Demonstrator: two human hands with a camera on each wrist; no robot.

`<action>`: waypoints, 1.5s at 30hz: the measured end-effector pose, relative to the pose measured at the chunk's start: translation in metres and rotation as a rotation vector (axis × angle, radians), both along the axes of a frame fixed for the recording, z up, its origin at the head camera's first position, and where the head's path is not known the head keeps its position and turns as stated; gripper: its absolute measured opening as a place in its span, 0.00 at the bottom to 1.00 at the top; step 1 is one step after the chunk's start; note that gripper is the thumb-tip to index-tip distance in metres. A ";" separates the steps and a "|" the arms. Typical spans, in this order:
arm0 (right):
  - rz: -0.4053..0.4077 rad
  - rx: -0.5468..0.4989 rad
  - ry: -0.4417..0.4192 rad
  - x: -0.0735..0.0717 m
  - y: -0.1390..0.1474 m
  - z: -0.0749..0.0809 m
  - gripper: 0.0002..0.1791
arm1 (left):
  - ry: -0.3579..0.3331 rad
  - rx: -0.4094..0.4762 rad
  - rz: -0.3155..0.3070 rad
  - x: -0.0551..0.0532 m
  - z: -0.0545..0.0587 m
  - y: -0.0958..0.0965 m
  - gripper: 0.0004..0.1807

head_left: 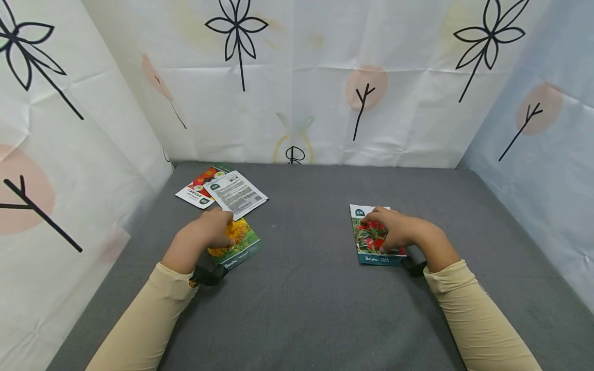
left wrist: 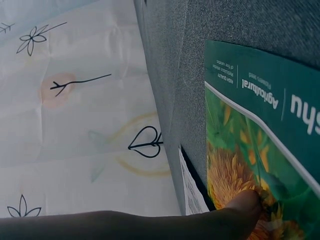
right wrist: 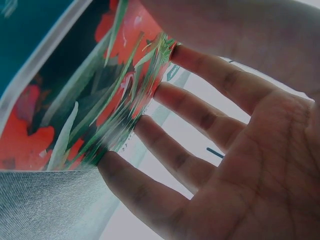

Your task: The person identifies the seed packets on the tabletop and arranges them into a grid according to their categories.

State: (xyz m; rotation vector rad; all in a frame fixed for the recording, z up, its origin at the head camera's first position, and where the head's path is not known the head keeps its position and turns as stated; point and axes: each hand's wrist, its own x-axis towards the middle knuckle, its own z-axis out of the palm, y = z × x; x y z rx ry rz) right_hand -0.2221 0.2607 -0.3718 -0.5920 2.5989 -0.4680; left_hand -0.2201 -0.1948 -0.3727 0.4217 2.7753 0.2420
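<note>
In the head view my left hand (head_left: 206,234) grips a seed packet with yellow flowers (head_left: 246,242) on the left side of the table. Its thumb (left wrist: 245,202) lies on the printed flower in the left wrist view; the other fingers are hidden there. My right hand (head_left: 401,229) is over a seed packet with red flowers (head_left: 371,257) on the right side. In the right wrist view its bent fingertips (right wrist: 112,160) touch the packet's face, which bows beside them, and the blurred thumb crosses above.
Just beyond my left hand, a packet showing its white printed back (head_left: 238,193) overlaps another with red and orange flowers (head_left: 190,196). The grey table (head_left: 297,288) ends at patterned white cloth walls (head_left: 315,113) at the back and both sides.
</note>
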 end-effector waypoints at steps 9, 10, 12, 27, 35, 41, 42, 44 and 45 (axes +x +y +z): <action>0.024 -0.006 0.014 0.001 0.000 0.001 0.45 | 0.010 0.004 -0.008 0.002 -0.003 0.002 0.27; 0.024 -0.006 0.014 0.001 0.000 0.001 0.45 | 0.010 0.007 -0.009 0.002 -0.004 0.002 0.27; 0.022 -0.008 0.012 0.001 0.000 0.001 0.45 | 0.014 0.009 -0.013 0.002 -0.004 0.003 0.26; 0.000 -0.006 -0.004 0.001 -0.001 0.001 0.45 | -0.007 -0.001 -0.014 0.006 -0.002 0.013 0.29; 0.009 -0.008 0.002 0.001 -0.001 0.001 0.45 | -0.007 -0.003 -0.010 0.006 -0.005 0.017 0.31; 0.014 -0.006 0.000 0.000 -0.001 0.001 0.44 | 0.007 -0.007 -0.027 0.008 -0.004 0.019 0.30; 0.014 -0.006 -0.001 0.000 -0.001 0.001 0.44 | 0.008 -0.007 -0.027 0.008 -0.004 0.020 0.30; 0.007 -0.010 -0.008 0.000 -0.001 0.000 0.44 | 0.010 -0.007 -0.031 0.009 -0.005 0.022 0.30; 0.004 -0.010 -0.010 0.000 -0.001 0.000 0.44 | 0.011 -0.007 -0.034 0.009 -0.005 0.023 0.30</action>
